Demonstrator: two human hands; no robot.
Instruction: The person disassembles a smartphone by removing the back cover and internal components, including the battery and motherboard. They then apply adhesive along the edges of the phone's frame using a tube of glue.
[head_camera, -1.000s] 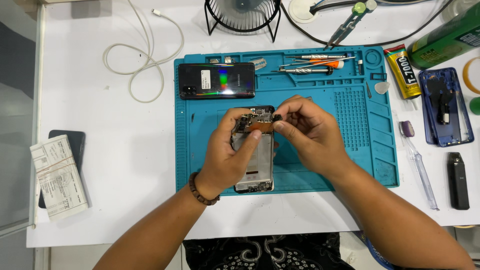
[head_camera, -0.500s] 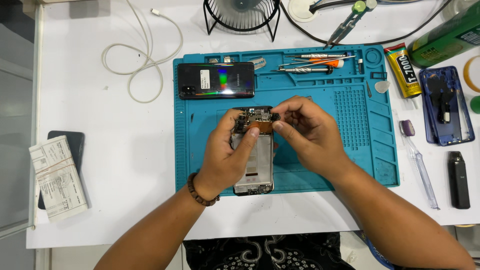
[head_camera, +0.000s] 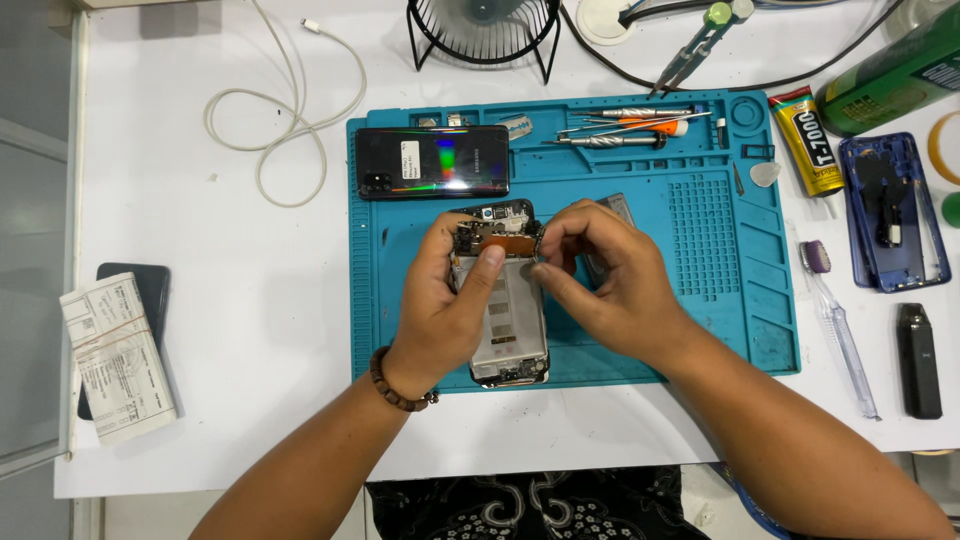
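Observation:
An opened phone (head_camera: 508, 330) with its back removed lies upright on the blue repair mat (head_camera: 700, 250), its circuit board and an orange flex part exposed at the top. My left hand (head_camera: 450, 300) grips the phone's left side, thumb pressing on the upper board. My right hand (head_camera: 605, 285) pinches at the top right corner of the board with fingertips; whether it holds a small part is hidden. A dark glossy back cover (head_camera: 432, 162) lies on the mat above the phone.
Screwdrivers and tweezers (head_camera: 625, 125) lie in the mat's top tray. A glue tube (head_camera: 808, 140), blue phone frame (head_camera: 890, 210), toothbrush (head_camera: 838, 320) and black device (head_camera: 918, 360) sit right. White cable (head_camera: 280, 120), fan (head_camera: 483, 30), dark phone and paper bundle (head_camera: 115, 355) sit left.
Both hands stayed at the top of the opened phone; the fingers shifted slightly on the board. The phone has barely moved.

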